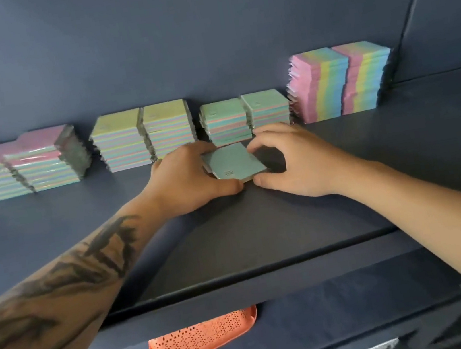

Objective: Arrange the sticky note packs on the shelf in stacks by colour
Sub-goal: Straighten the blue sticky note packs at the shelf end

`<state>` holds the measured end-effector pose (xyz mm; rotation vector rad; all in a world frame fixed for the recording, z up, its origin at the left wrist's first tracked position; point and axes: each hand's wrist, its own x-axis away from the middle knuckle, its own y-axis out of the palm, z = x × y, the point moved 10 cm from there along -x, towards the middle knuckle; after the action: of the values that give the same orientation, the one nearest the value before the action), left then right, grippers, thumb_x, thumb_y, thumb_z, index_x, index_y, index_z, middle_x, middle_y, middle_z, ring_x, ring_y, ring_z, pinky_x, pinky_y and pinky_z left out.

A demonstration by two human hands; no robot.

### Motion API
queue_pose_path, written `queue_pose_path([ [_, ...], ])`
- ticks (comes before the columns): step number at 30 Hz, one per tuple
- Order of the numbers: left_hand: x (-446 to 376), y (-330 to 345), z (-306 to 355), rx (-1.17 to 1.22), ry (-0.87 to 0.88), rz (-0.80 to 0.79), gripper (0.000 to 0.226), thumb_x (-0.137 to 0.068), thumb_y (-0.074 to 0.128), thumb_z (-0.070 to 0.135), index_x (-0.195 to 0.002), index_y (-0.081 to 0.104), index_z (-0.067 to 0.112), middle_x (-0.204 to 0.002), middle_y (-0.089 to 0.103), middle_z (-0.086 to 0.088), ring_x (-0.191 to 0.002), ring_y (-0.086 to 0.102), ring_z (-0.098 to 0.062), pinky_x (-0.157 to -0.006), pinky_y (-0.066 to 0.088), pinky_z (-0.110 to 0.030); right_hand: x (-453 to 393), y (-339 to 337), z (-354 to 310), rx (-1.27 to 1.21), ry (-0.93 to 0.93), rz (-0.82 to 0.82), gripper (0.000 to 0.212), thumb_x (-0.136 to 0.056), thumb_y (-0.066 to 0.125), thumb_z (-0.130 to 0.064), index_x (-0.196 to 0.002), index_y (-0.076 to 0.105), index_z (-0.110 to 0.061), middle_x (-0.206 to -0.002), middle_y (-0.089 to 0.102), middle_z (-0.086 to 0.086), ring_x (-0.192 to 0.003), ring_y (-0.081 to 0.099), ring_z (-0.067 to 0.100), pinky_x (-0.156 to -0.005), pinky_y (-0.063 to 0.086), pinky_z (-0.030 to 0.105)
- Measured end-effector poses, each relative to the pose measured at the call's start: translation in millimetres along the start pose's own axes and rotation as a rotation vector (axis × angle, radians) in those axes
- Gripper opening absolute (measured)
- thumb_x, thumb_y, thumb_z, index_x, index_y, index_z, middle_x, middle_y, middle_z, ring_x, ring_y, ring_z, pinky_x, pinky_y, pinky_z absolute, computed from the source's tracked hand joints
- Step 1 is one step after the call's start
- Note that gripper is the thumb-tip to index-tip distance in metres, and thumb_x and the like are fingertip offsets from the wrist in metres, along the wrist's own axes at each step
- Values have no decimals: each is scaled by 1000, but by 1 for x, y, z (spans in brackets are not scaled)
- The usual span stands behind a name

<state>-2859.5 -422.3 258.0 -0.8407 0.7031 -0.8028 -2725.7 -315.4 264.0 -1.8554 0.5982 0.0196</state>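
A teal-topped sticky note pack [235,163] is held just above the dark shelf [400,147], tilted, near the middle. It is gripped at its left edge by the left hand [186,178], fingers curled round it, thumb at the near corner. Its right side is pinched by the right hand [296,160], fingers arched over the far corner and thumb at the near one. Just beyond, two teal-topped stacks [246,117] are set against the far wall. Green-topped stacks [143,135] stand left of these, pink-topped stacks [22,165] at far left, and tall pink-sided stacks [340,81] at right. An orange perforated basket [204,340] is seen on the level below.
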Motion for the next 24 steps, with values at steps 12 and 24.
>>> queue_pose_path([
  [12,121,-137,-112,30,16,57,71,-62,97,43,-123,62,46,-120,65,28,-117,56,8,-101,42,-14,-32,61,-214,-6,-406,-128,52,-72,83,-56,-111,57,-36,-128,59,-14,-119,52,15,-104,42,45],
  [24,246,-268,-370,-511,-354,-14,112,-61,27,105,-157,26,48,-164,33,16,-153,26,-17,-124,19,-50,-127,171,-420,43,-471,-156,57,-79,79,-58,-130,58,-44,-133,55,-13,-126,49,16,-109,36,38],
])
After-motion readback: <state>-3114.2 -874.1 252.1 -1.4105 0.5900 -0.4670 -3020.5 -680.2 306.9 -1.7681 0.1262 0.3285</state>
